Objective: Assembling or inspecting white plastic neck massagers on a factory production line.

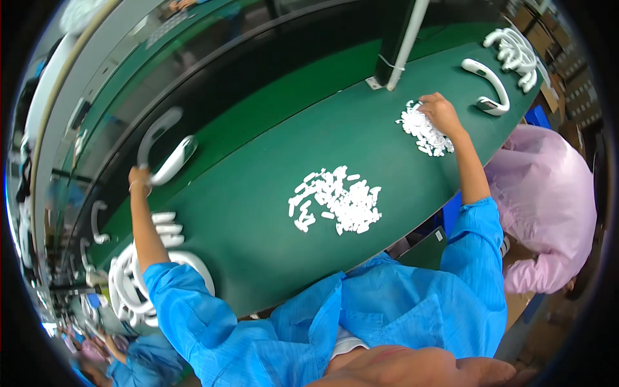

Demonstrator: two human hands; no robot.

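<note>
My left hand (139, 178) reaches out to the far left and grips the end of a white curved plastic band (165, 145) that lies at the edge of the dark moving belt (213, 84). My right hand (440, 111) rests far to the right on a small heap of little white plastic pieces (423, 133), fingers curled into it. A larger heap of the same white pieces (337, 198) lies on the green table (258, 193) between my arms. Both sleeves are bright blue.
A stack of white curved bands (132, 284) sits by my left elbow. More white bands (489, 84) and a pile of them (518, 55) lie at the far right. A person in a pink coat (548, 200) works at my right. A white post (401, 45) stands behind.
</note>
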